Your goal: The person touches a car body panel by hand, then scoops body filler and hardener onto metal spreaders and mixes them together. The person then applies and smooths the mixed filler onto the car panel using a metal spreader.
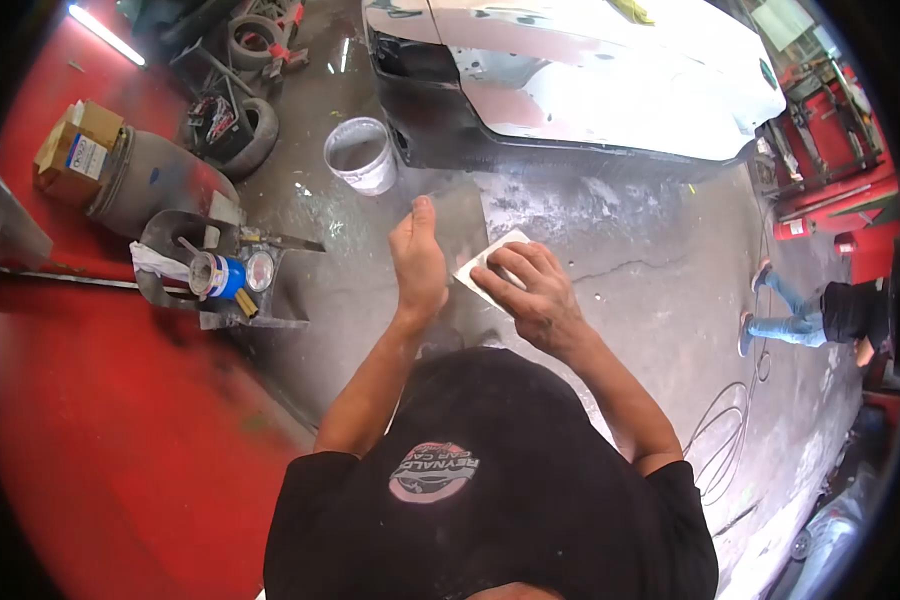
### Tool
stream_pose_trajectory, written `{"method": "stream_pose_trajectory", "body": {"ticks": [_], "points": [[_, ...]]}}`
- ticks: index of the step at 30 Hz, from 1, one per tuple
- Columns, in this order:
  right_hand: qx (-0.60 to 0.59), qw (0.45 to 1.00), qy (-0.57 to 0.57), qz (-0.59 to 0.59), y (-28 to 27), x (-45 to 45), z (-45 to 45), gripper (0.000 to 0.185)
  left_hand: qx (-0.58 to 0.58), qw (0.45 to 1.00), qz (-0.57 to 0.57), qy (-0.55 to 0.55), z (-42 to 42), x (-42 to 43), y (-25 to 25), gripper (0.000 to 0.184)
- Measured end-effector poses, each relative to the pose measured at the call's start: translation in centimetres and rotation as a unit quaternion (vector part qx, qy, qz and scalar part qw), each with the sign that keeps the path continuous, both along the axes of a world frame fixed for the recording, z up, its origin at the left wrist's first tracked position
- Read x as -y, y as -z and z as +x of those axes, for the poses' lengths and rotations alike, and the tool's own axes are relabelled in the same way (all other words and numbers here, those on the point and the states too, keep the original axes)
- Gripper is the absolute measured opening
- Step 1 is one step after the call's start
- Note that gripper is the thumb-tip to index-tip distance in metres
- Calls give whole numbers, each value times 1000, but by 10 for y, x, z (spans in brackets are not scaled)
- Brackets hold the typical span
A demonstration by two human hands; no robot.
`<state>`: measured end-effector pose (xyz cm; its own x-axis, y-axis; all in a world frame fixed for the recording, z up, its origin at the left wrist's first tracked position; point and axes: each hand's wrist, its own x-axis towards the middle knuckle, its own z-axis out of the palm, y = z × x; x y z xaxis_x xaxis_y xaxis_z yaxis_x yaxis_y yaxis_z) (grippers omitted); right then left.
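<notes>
My left hand (420, 265) is closed on a thin grey sheet (458, 215), thumb up along its near edge. The sheet stands out in front of my body, and its exact kind cannot be made out. My right hand (538, 295) grips a cream-white flat rectangular piece (473, 271), fingers bent over its face. One corner of that piece points at the grey sheet, close to its lower right edge; whether they touch is unclear. Beyond my hands stands a whitish bucket (372, 180), smeared on the outside.
A white car body (610, 90) with patchy areas spans the far side. At left, a stand (160, 235) holds a blue can (228, 275); behind it are a drum (165, 180), a cardboard box (95, 130) and tyres. Right: a person (805, 315) and a floor hose (735, 430).
</notes>
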<state>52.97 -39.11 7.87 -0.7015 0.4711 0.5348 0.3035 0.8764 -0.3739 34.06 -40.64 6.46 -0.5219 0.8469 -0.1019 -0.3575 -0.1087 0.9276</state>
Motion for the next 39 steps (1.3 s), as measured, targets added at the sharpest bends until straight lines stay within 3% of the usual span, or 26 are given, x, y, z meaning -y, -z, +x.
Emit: {"method": "stream_pose_trajectory", "body": {"ticks": [4, 7, 8, 11, 13, 15, 18, 20, 21, 24, 27, 29, 31, 35, 39], "points": [[50, 997, -8, -54, 19, -14, 13, 39, 58, 997, 2, -59, -14, -13, -23, 47], [-57, 980, 36, -188, 13, -17, 4, 53, 21, 998, 56, -8, -48, -21, -10, 39], [-82, 980, 18, -180, 5, -22, 1, 54, 28, 997, 70, 16, -55, -24, -7, 36], [-118, 984, -28, -133, -34, -33, -28, 55, 197, 977, -45, 60, -50, -28, 8, 33], [-89, 993, -62, -53, -35, -33, -49, 55, 326, 938, -32, 115, -48, -26, 26, 34], [-61, 996, -13, -69, -6, -38, -52, 50, 297, 946, -26, 124, -61, -18, 6, 41], [8, 995, 18, -98, 26, -53, -47, 50, 286, 951, -14, 118, -85, -23, 15, 41], [24, 987, 16, -158, 55, -55, -45, 50, 210, 972, 33, 97, -98, -26, -9, 41], [4, 989, 40, -146, 45, -63, -55, 51, 175, 980, 55, 82, -102, -28, -16, 42], [-37, 990, 76, -113, -26, -69, -98, 49, 17, 995, 4, 100, -123, -36, 24, 43], [53, 998, 19, -5, -43, -71, -136, 44, -74, 996, 20, 50, -111, -38, 15, 45], [40, 999, 5, 13, -32, -65, -150, 40, -151, 986, 44, -52, -114, -54, 53, 49], [38, 999, -21, 16, -21, -57, -155, 41, -35, 999, 17, -2, -131, -45, 18, 48], [54, 998, -18, 14, -8, -48, -153, 41, -31, 999, 5, -17, -141, -49, 42, 48], [47, 997, -10, -55, 18, -55, -130, 46, -22, 999, 22, -43, -166, -54, 31, 47]]}}
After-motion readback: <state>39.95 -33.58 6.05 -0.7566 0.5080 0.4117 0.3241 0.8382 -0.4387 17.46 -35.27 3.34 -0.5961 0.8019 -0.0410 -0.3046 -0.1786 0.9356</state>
